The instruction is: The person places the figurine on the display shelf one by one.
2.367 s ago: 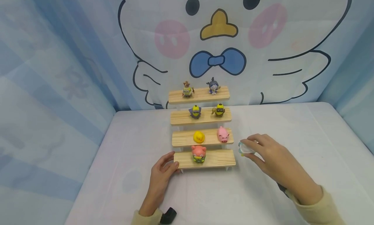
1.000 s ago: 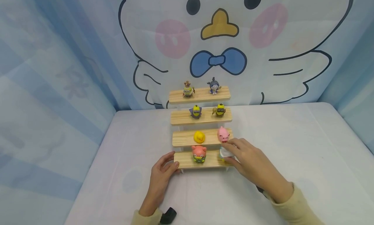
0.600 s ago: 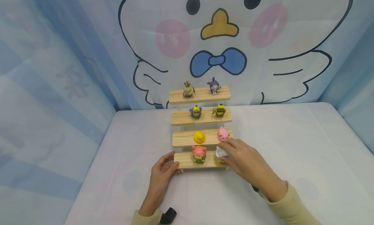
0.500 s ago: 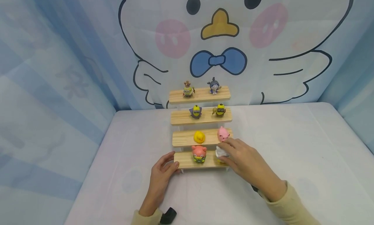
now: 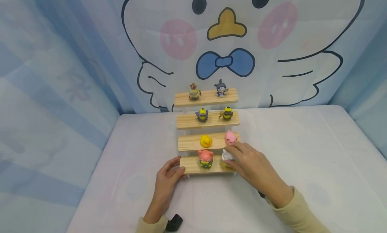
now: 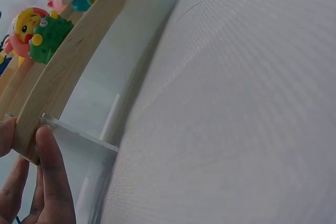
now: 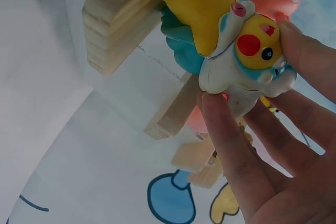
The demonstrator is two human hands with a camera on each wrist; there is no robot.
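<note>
In the head view my right hand [image 5: 255,165] pinches a toy figure [image 5: 227,155] at the right end of the lowest shelf. Seen from the right wrist, this figure [image 7: 241,56] has a yellow face with red cheeks, a white hood and a yellow and teal lower part. It is at the shelf board, partly hidden by fingers. My left hand [image 5: 167,179] grips the left end of the lowest board of a four-tier wooden display stand [image 5: 190,165]; the left wrist view shows the board [image 6: 68,72] between thumb and finger. A pink-hooded figure [image 5: 206,159] stands on the same board.
A yellow duck [image 5: 206,141] and a pink pig [image 5: 230,138] are one tier up. Small figures [image 5: 202,115] stand in pairs on the upper two tiers. White cloth covers the table [image 5: 302,142], with a printed curtain [image 5: 225,31] behind.
My right hand has carried the toy figure leftward from beside the stand to the lowest board's right end, then shifted it slightly further left. My left hand keeps its grip on the board.
</note>
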